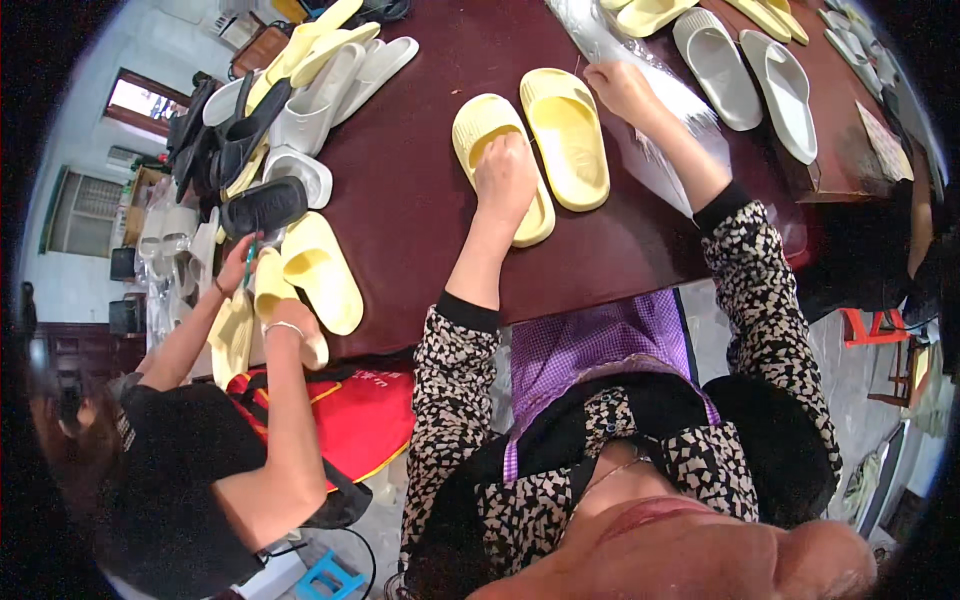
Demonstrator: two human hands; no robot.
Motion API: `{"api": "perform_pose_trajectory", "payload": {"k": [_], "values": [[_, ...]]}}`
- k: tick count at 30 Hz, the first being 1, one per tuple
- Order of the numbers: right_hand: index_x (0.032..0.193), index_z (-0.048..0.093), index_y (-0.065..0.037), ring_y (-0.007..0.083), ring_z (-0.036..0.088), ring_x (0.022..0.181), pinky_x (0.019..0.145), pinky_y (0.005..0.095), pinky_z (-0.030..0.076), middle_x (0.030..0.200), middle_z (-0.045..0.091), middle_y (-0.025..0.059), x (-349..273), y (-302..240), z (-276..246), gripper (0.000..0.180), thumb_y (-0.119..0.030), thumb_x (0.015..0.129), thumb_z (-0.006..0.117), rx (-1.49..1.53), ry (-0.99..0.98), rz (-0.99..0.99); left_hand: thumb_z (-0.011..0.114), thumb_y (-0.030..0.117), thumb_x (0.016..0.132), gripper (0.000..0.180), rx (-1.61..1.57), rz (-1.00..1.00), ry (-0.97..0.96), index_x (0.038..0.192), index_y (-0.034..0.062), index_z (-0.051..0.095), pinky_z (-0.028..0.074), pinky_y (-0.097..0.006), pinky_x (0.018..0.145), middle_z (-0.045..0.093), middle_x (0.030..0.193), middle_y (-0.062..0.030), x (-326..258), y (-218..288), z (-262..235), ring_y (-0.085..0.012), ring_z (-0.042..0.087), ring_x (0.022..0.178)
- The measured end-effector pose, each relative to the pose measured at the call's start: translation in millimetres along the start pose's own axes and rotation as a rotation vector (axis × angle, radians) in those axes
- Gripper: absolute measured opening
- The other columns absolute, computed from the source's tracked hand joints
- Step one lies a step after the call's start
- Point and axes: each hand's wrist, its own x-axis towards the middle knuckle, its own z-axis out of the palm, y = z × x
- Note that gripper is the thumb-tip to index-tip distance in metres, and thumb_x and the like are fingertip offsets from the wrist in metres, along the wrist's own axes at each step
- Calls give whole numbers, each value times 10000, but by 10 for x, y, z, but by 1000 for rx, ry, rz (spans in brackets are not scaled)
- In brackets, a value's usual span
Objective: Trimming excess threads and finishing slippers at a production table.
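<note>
Two pale yellow slide slippers lie side by side on the dark red table (420, 200). My left hand (504, 176) is pressed down on the left yellow slipper (480, 125), fingers tucked at its strap. The right yellow slipper (567, 130) lies just beside it, untouched. My right hand (618, 88) pinches the edge of a clear plastic bag (660, 130) that stretches across the table to the right of the slippers.
A co-worker at my left handles yellow slippers (320, 270) at the table's edge, a small tool in one hand (240, 262). Black, white and yellow slippers (270, 110) are heaped at far left. A grey pair (750, 75) lies at far right. A red stool (868, 325) stands on the floor.
</note>
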Motion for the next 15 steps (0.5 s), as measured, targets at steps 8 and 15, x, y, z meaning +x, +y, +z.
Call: {"api": "perform_pose_trajectory", "payload": {"k": [8, 15], "values": [[926, 676, -51, 333, 631, 849, 773, 402, 485, 870, 659, 176, 169, 302, 157, 213, -201, 820, 567, -148, -168, 42, 507, 9, 772, 58, -94, 88, 128, 766, -18, 558, 450, -425, 752, 588, 782, -180, -293, 176, 79, -335, 566, 783], [909, 699, -79, 276, 644, 844, 787, 357, 499, 880, 671, 147, 139, 329, 228, 187, -160, 771, 602, -37, -139, -4, 511, 7, 769, 60, -144, 85, 96, 805, -14, 555, 454, -423, 768, 579, 803, -167, -432, 400, 88, -331, 566, 808]]}}
